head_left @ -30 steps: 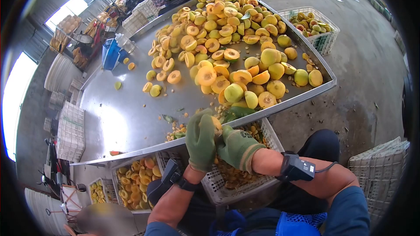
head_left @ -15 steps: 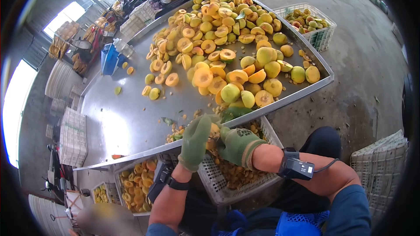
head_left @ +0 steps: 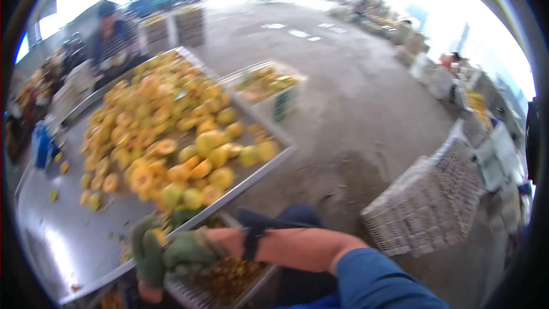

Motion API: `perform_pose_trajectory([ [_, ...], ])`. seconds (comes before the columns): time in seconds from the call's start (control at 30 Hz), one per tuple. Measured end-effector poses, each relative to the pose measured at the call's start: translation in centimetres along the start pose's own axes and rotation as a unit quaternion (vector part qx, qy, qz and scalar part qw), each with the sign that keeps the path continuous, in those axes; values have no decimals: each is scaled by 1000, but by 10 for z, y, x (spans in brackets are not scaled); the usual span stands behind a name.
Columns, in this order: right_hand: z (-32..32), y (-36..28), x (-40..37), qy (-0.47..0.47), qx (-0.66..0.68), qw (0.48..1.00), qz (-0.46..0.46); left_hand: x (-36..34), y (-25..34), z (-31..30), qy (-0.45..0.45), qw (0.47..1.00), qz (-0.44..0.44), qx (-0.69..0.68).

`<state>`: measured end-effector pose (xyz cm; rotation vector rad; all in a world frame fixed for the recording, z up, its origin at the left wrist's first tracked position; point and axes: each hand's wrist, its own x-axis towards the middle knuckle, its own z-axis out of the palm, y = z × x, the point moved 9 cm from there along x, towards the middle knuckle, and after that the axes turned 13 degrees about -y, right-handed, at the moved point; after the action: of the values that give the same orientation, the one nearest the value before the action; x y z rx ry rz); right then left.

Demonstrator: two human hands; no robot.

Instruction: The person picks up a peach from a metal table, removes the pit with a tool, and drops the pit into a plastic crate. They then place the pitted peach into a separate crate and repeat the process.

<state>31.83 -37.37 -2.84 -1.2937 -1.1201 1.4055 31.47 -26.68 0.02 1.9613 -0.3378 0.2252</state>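
My left hand (head_left: 147, 250), in a green work glove, is closed by the near rim of a metal table (head_left: 43, 246). Close against it is my right hand (head_left: 191, 250), gloved the same way, its fingers curled in. Between the two hands shows a bit of a yellow-orange peach (head_left: 161, 236), smeared by motion and mostly covered by the gloves. Under the hands, a plastic crate (head_left: 260, 286) holds brownish pits and scraps. Just beyond them on the table lies a heap of whole and halved yellow peaches (head_left: 166, 147), with a green leaf (head_left: 182, 217) at its near edge.
A crate of fruit (head_left: 266, 84) stands on the floor beyond the table's right edge. Stacked crates (head_left: 423, 200) are to the right. A person (head_left: 111, 37) sits across the table. A blue container (head_left: 43, 146) is at the table's left.
My view has swung to the right and upward, so table and hands appear further left and lower. Both hands remain together at the table's rim. The view is now blurred.
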Motion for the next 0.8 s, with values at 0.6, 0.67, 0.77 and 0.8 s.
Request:
perform_pose_trajectory([
  [0.6,17,-27,-4,-89,135,965,-204,-14,-11,21,-4,919,-95,-383],
  [0.67,39,-12,-11,-143,426,892,-41,-14,-29,20,49,936,-94,-335],
  [0.77,37,-27,-24,-160,355,919,-63,-13,-26,5,55,904,-112,-409],
  [0.8,40,-28,-29,-163,330,929,-32,-12,-14,3,34,884,-106,-455],
])
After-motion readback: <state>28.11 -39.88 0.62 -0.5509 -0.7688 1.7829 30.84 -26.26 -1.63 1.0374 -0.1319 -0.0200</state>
